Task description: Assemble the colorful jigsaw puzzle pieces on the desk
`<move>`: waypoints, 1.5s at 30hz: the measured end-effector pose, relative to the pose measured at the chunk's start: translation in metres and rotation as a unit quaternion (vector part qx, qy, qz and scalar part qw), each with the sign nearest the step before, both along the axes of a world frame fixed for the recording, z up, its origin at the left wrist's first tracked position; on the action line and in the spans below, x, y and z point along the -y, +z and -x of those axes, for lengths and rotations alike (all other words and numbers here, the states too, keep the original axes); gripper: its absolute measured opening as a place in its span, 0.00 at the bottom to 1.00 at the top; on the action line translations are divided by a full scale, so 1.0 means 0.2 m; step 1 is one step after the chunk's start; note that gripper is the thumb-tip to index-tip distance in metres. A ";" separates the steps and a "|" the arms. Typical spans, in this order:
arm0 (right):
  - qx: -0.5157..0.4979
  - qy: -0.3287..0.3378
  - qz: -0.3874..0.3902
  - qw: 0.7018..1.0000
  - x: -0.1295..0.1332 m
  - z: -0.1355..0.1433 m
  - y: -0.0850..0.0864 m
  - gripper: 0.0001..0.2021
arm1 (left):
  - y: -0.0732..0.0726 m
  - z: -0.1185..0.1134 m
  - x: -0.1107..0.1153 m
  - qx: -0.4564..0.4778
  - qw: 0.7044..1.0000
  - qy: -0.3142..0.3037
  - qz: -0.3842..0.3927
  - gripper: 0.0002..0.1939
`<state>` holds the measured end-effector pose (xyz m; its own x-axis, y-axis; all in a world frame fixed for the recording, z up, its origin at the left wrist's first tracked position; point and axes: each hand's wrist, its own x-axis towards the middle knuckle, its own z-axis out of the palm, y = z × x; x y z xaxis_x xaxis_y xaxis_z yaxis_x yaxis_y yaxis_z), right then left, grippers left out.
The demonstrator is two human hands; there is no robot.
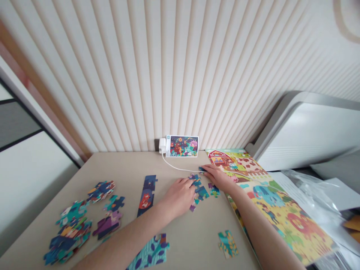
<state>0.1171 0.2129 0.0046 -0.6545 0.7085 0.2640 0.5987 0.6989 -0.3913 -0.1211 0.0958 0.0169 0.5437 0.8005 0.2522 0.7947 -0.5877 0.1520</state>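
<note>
My left hand [180,197] rests on the table with its fingers curled together over a small cluster of puzzle pieces [201,192]; what lies beneath the fingers is partly hidden. To the right of it, my right hand [218,177] pinches a dark blue puzzle piece [201,169] at the far edge of that cluster. A loose piece with green and purple [214,190] lies just below the right hand. Left of my left hand is a joined strip of puzzle [146,198] showing a red animal. A teal leafy joined section [153,249] shows beyond my left forearm, nearer me.
Piled puzzle pieces [69,236] lie at the left, with more pieces [101,190] behind. One yellow-flowered piece [228,244] lies front right. A picture card [184,146] leans on the wall beside a white charger [162,145], its cable [176,167] crossing to illustrated boards [281,210].
</note>
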 end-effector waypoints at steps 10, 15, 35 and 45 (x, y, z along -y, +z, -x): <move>-0.030 -0.010 0.014 0.999 0.03 0.02 0.02 0.18 | -0.09 0.01 -0.07 -0.005 0.999 0.035 -0.016 0.25; -0.031 0.002 0.000 1.000 0.01 0.02 -0.02 0.17 | -0.08 0.02 -0.10 0.011 1.000 0.030 0.000 0.23; -0.045 -0.021 -0.026 0.998 -0.02 0.01 -0.10 0.17 | -0.07 0.07 -0.12 -0.008 1.000 0.006 0.019 0.23; -0.036 -0.030 -0.020 0.999 0.00 0.01 -0.08 0.17 | -0.05 0.04 -0.08 -0.012 0.999 0.031 -0.026 0.22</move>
